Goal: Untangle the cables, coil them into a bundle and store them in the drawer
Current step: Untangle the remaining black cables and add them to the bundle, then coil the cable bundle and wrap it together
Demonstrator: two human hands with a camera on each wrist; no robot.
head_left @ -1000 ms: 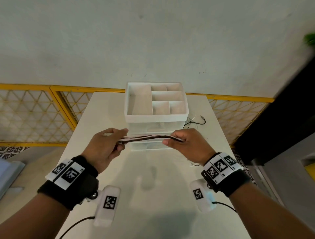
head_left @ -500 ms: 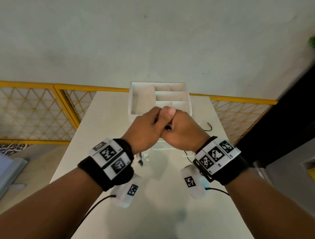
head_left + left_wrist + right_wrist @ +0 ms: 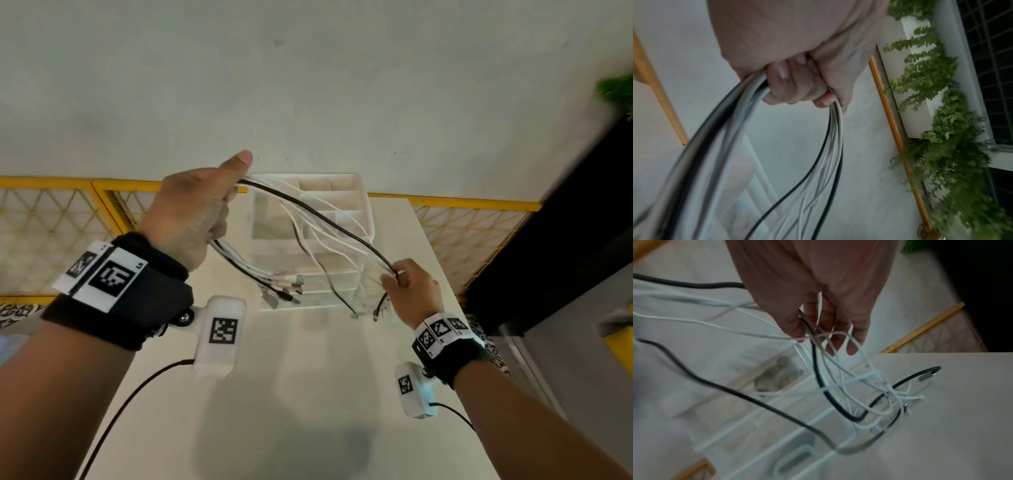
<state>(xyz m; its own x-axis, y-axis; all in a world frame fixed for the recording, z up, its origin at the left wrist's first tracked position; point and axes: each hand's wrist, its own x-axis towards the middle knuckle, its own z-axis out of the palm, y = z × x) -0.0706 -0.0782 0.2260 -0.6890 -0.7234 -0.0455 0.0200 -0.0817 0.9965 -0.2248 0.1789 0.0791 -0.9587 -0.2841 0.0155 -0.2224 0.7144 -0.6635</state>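
Note:
Several white and black cables (image 3: 329, 226) span between my two hands above the table. My left hand (image 3: 202, 209) is raised at the left and grips one end of the bunch (image 3: 748, 100) in its curled fingers; plug ends (image 3: 284, 287) hang below it. My right hand (image 3: 400, 281) is lower at the right and pinches the other part of the cables (image 3: 813, 335), whose loose ends (image 3: 900, 395) dangle toward the table. Behind the cables stands the white drawer unit (image 3: 363, 205) with an open divided top tray.
The white table (image 3: 308, 394) runs toward me below the hands. A yellow lattice fence (image 3: 51, 226) lies behind and to both sides. A dark cabinet (image 3: 565, 240) stands at the right. Green plants (image 3: 941, 113) show in the left wrist view.
My hands were pressed together half a second ago. Now they are apart: the left rose and went left, the right dropped to the right, drawing the cables out between them.

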